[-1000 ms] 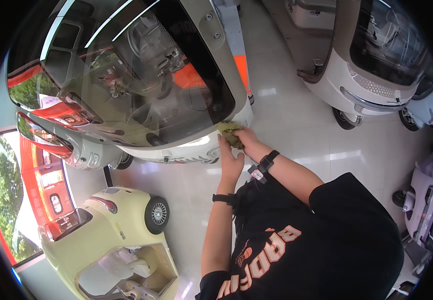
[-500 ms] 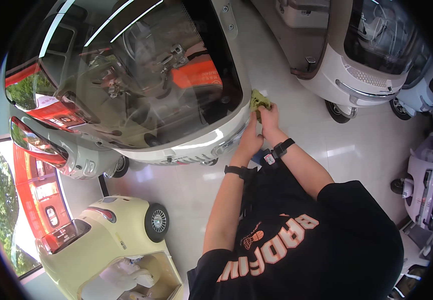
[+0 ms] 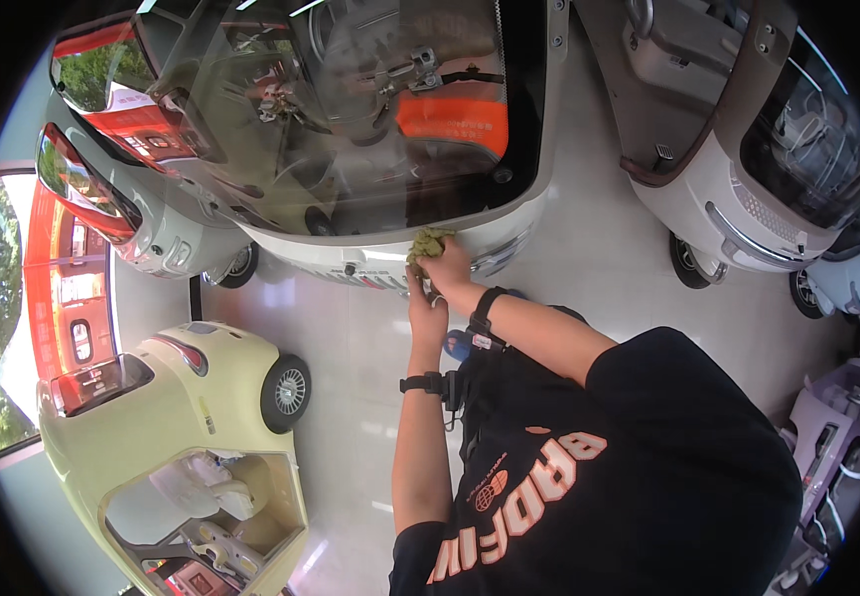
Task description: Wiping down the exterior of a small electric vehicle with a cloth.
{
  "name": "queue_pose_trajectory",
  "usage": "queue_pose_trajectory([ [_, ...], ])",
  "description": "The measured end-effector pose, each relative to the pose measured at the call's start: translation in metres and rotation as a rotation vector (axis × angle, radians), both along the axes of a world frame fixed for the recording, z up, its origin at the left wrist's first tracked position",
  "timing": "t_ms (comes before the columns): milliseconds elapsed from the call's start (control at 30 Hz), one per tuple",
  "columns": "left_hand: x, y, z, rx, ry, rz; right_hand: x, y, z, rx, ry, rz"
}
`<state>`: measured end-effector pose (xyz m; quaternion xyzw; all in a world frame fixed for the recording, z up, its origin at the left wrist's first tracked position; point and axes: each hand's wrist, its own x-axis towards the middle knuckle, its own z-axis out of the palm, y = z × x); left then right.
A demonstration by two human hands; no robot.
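Observation:
A crumpled olive-green cloth (image 3: pixel 430 241) is pressed against the pale front panel (image 3: pixel 390 250) of a small vehicle, just under its dark windshield (image 3: pixel 331 129). My right hand (image 3: pixel 449 265) is closed on the cloth and holds it to the panel. Just below and to the left, my left hand (image 3: pixel 426 304) reaches up with its fingers stretched toward the panel, close to the cloth's lower end. Whether those fingertips touch the cloth is hard to make out. Black straps with small devices circle both wrists.
A cream-yellow small vehicle (image 3: pixel 167 397) with an open side stands at the lower left. Another greyish one (image 3: pixel 167 233) is behind it. To the right is a white and brown vehicle (image 3: pixel 748 219), with a lilac one (image 3: pixel 832 437) lower down. Glossy pale floor (image 3: pixel 351 427) lies between them.
Both hands have moved left along the vehicle's front, from its right corner to below the windshield, carrying the cloth. My view has shifted too, and the cloth looks more bunched up.

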<state>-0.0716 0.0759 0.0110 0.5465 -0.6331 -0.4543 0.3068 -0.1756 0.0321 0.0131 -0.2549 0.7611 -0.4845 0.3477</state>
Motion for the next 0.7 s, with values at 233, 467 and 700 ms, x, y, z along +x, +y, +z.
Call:
queue_pose_trajectory([
  [233,-0.084,-0.001,0.023,0.049,-0.135,-0.330,-0.087,0.029,0.001,-0.091,-0.308,-0.259],
  [467,-0.156,-0.008,0.067,-0.185,-0.011,-0.489,-0.152,0.040,0.074,-0.429,-0.277,-0.395],
  [700,-0.152,-0.034,0.126,-0.319,0.186,-0.279,-0.141,0.009,0.149,-0.568,0.492,-0.076],
])
